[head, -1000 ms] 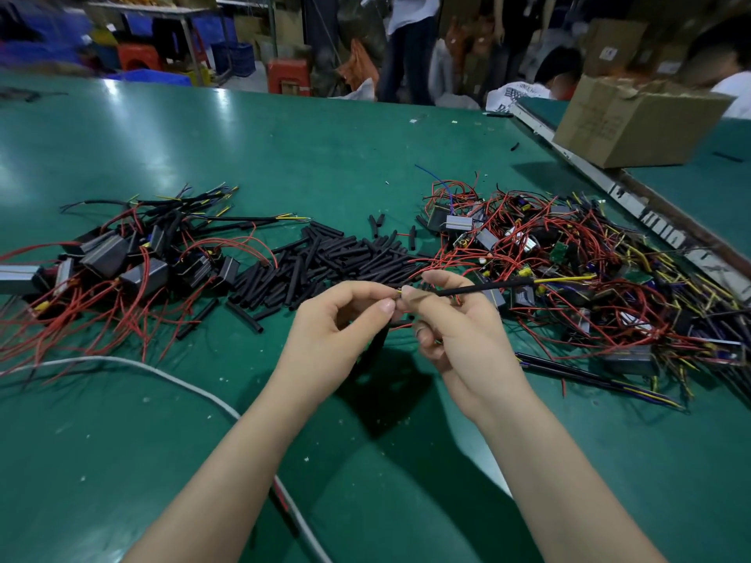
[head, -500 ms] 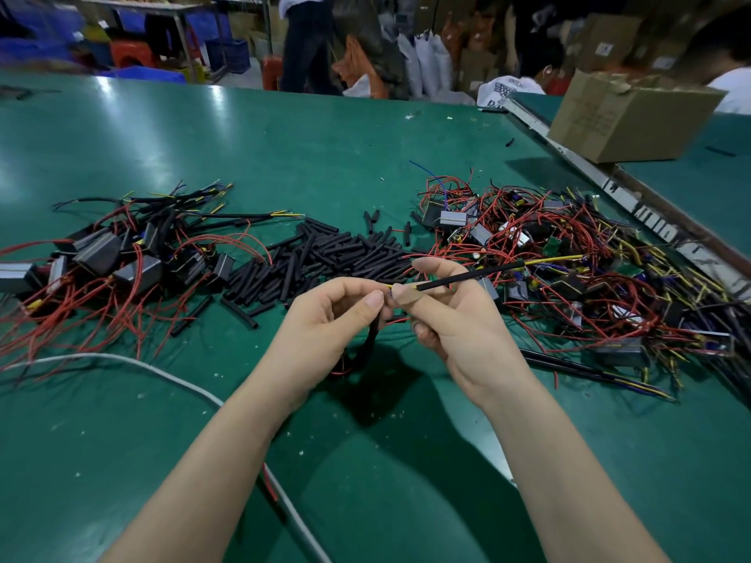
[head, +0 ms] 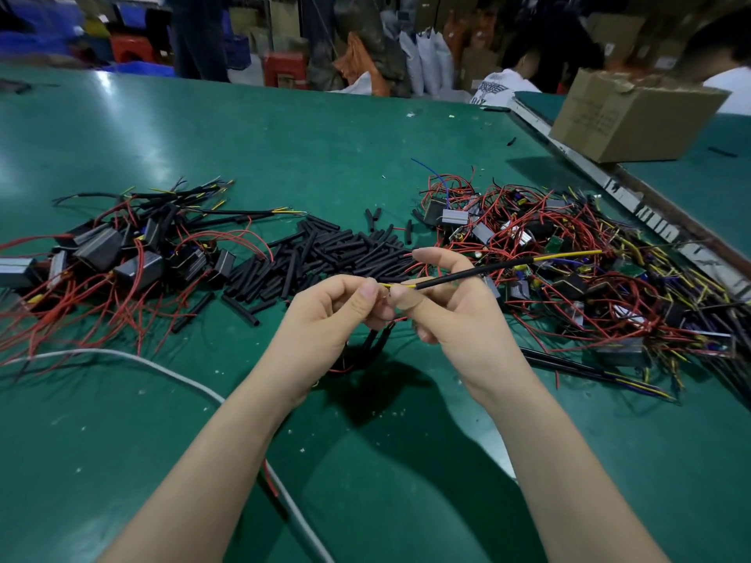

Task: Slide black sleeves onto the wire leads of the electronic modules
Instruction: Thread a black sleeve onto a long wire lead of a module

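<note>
My left hand (head: 325,319) pinches a yellow wire lead (head: 400,285) near its base. My right hand (head: 451,310) pinches the black sleeve (head: 475,272) threaded on that lead; the yellow tip (head: 569,255) sticks out to the right. A dark module with red wires (head: 365,351) hangs under my hands, mostly hidden. A heap of loose black sleeves (head: 325,258) lies behind my hands. Unsleeved modules with red wires (head: 589,270) are piled to the right. Modules with sleeved leads (head: 122,249) lie to the left.
A green table (head: 284,148) carries everything. A white cable (head: 170,375) curves across the near left. A cardboard box (head: 634,115) sits at the far right beyond a metal rail (head: 601,180). People stand and sit beyond the far edge.
The sleeve has slid further right along the yellow lead, so bare yellow wire shows between my two hands. The hands stay in much the same place.
</note>
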